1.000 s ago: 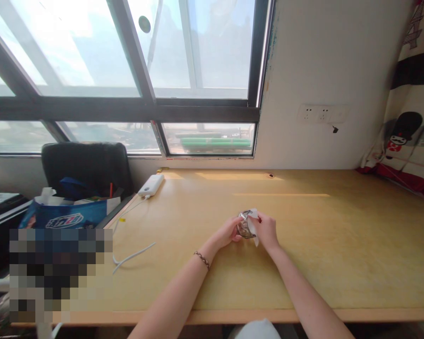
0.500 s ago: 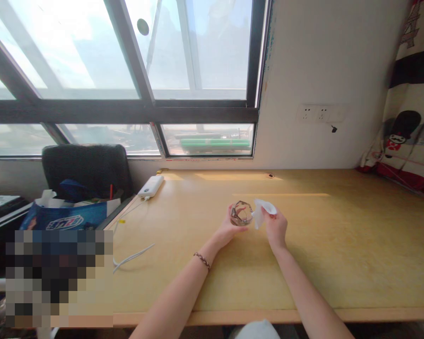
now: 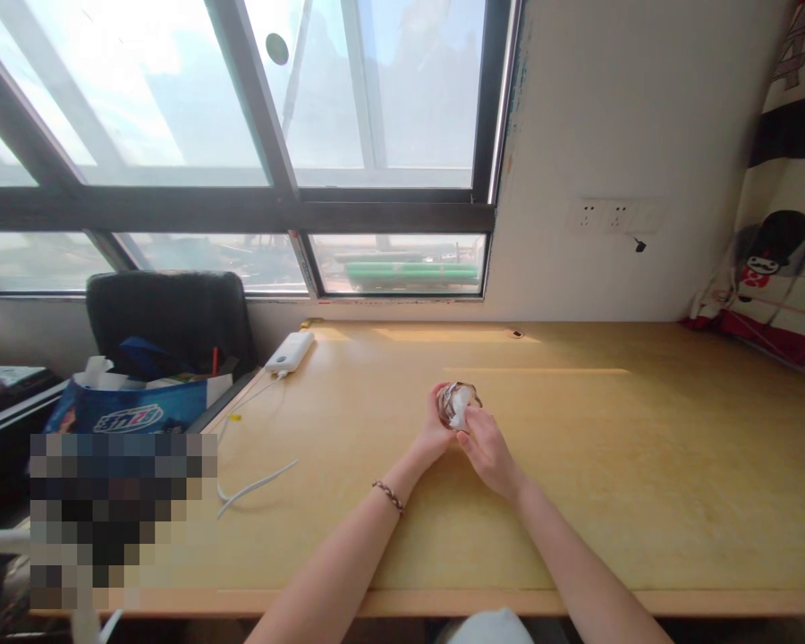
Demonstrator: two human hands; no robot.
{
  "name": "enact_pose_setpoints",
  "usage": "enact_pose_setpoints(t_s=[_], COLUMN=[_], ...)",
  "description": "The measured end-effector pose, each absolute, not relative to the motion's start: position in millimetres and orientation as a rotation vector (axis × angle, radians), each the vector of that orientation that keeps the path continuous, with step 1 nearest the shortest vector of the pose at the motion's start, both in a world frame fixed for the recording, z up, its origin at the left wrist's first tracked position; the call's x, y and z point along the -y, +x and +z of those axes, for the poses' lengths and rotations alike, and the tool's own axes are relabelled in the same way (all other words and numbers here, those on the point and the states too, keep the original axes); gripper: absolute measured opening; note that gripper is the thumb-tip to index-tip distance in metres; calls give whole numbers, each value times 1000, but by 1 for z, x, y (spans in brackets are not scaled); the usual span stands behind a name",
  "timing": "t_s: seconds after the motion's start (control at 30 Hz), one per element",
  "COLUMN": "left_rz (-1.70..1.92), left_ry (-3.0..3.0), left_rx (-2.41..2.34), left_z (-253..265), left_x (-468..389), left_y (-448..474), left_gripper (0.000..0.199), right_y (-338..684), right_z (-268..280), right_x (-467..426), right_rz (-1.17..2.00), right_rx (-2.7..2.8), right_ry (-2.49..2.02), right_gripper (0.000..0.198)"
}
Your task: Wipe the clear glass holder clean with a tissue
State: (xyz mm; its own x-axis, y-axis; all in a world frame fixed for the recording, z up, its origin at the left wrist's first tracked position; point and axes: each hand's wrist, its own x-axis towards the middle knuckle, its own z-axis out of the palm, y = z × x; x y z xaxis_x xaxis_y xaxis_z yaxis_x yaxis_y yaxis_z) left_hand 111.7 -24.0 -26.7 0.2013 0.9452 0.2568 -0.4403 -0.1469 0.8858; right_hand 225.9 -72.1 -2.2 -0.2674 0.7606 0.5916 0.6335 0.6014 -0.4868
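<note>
Head view, left to right: black chair (image 3: 167, 313); blue bag (image 3: 131, 413), lettering unreadable; white power bank (image 3: 289, 351) with cable on wooden desk (image 3: 644, 465). Left hand (image 3: 436, 427) grips small glass (image 3: 457, 401) mid-desk; right hand (image 3: 487, 450) presses white tissue (image 3: 461, 407) into it. Wall sockets (image 3: 614, 216); patterned fabric (image 3: 775, 241).

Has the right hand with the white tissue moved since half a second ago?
Yes. The right hand has come left and nearer, judged against the wall sockets, pressing the white tissue into the glass held by the left hand.
</note>
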Motion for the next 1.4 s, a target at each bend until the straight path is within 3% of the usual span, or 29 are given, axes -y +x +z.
enact_pose_setpoints(t_s=[0.13, 0.23, 0.37, 0.5, 0.6, 0.9, 1.17, 1.27, 1.4], left_rz=[1317, 1260, 1177, 1022, 912, 907, 921, 913, 1000], left_ry=[1132, 1129, 1083, 1003, 936, 696, 591, 596, 610], left_rx=[-663, -615, -623, -612, -545, -579, -569, -582, -600], left_z=[-29, -28, -23, -20, -24, -31, -27, -27, -31], left_x=[22, 24, 27, 30, 28, 23, 23, 23, 24], left_y=[112, 111, 109, 106, 105, 104, 102, 102, 104], left_gripper=[86, 83, 74, 55, 43, 53, 49, 50, 48], right_y=[227, 231, 240, 240, 236, 232, 225, 223, 222], right_z=[-6, -2, 5, 7, 5, 9, 10, 8, 6], right_x=[71, 68, 63, 65, 68, 69, 74, 74, 73], right_rz=[212, 151, -47, -179, -90, 331, 28, 9, 108], right_rx=[1979, 2028, 1978, 1878, 1930, 1951, 2060, 2104, 2029], right_ry=[-1095, -1147, -1259, -1351, -1323, -1066, -1138, -1120, -1165], right_gripper=[42, 30, 31, 28, 31, 54, 36, 40, 32])
